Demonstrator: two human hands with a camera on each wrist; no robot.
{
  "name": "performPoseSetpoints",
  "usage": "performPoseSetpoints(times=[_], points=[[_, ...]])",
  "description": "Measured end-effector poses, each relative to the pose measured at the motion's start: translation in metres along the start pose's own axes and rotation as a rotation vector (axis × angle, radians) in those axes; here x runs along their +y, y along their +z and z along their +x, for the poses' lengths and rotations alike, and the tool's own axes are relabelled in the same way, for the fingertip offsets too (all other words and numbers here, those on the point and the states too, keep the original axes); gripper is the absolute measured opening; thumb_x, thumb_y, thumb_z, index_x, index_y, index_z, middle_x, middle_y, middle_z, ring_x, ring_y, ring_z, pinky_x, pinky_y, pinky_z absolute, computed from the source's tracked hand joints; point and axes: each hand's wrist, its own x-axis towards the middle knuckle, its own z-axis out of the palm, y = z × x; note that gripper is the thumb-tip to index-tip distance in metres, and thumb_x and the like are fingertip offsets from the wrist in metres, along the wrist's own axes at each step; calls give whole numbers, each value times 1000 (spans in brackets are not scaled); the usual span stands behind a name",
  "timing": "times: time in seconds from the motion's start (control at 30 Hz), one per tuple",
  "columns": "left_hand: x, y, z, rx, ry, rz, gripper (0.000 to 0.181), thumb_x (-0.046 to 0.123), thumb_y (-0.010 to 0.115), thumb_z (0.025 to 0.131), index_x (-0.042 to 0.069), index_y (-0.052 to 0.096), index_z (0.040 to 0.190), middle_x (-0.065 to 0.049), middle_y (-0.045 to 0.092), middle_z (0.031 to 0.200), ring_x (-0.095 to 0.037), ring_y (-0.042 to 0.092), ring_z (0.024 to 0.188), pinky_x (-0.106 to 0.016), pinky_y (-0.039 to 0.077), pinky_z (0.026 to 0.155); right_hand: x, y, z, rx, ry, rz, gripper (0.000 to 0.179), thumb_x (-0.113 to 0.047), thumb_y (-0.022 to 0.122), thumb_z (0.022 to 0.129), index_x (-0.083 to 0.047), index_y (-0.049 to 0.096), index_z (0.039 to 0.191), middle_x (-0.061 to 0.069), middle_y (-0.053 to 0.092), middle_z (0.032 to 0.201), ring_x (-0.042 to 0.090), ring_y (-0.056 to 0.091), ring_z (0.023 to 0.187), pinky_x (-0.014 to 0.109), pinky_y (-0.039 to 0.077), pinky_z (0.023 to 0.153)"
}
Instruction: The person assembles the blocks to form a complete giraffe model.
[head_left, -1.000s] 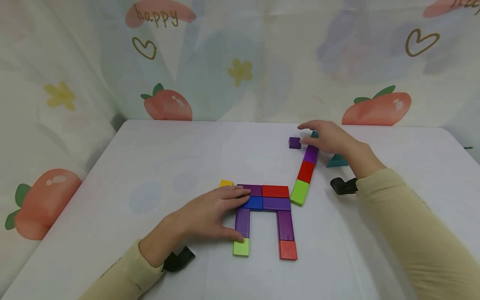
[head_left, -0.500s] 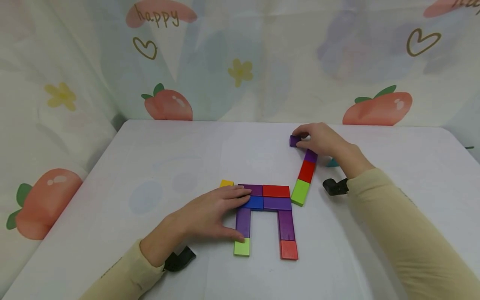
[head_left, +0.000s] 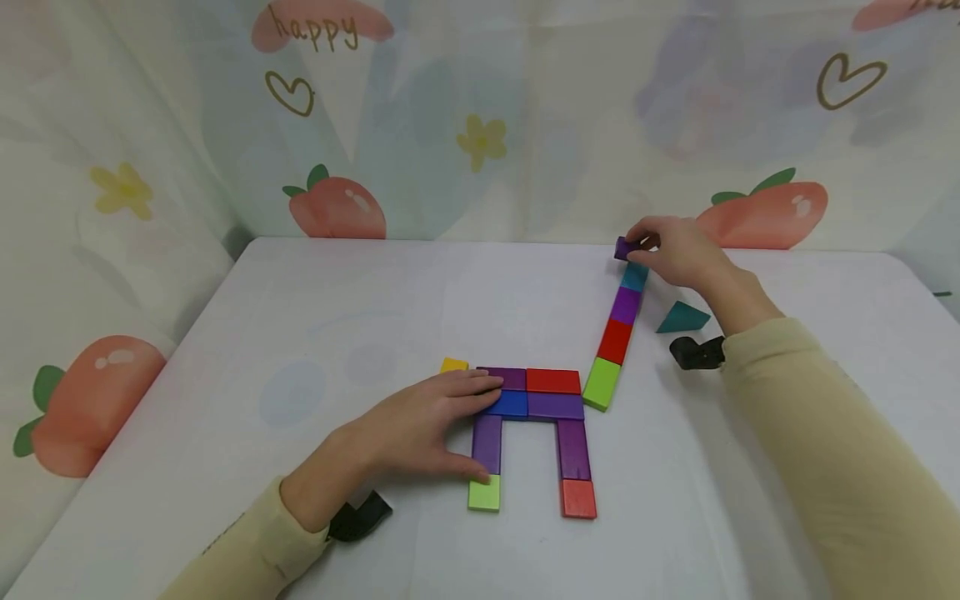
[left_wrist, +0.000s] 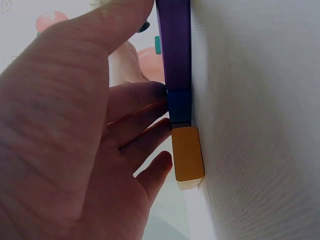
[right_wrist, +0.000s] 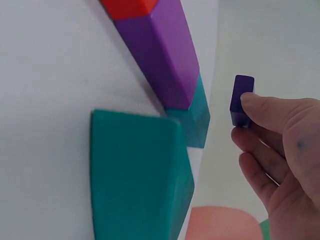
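My right hand (head_left: 681, 252) pinches a small dark purple block (right_wrist: 242, 86) between thumb and fingers, at the far end of a slanted row of blocks. From that end the row runs through a teal block (head_left: 634, 277), a purple block (head_left: 626, 305), a red block (head_left: 615, 342) and a light green block (head_left: 602, 384). My left hand (head_left: 408, 427) rests with extended fingers at the left side of a flat block figure. Its fingertips overlap a blue block (head_left: 513, 405) and a purple one (head_left: 513, 379); the thumb lies by a light green leg block (head_left: 483, 494).
A teal triangular block (head_left: 682, 317) stands right of the slanted row. Beyond the left hand a yellow block (head_left: 453, 365) shows partly. The figure's right leg ends in a red block (head_left: 578, 499). A patterned cloth (head_left: 525, 125) hangs behind the white table (head_left: 360, 308).
My right hand first reached over the small purple block, then grasped it and carried it right and back to the row's far end. The left hand has stayed in place.
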Motion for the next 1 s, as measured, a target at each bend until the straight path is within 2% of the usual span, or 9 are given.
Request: performPoseSetpoints(times=[0.33,0.63,1.0], points=[[-1,-1,0,-8,-4,-7,92,59,77,83,10,45,153,3,34,162,-19,23,151,-37,26,119,20,-2,4,46,53,11,33,-10,56,102,8,55,130,34,56,125,49,50,115,61,47,94],[-1,-1,0,-9,-5,-6,92,59,77,83,10,44,153,3,33,162,-18,22,151,-37,25,119,27,-1,6,58,79,-7,33,-10,57,102,8,56,130,34,55,125,50,49,115,61,47,93],[-1,-1,1,-19,-5,-5,91,59,76,83,10,44,153,3,32,162,-17,20,151,-37,25,120,33,5,9,24,92,-27,31,-8,56,103,7,57,130,33,56,127,50,47,117,61,43,99]])
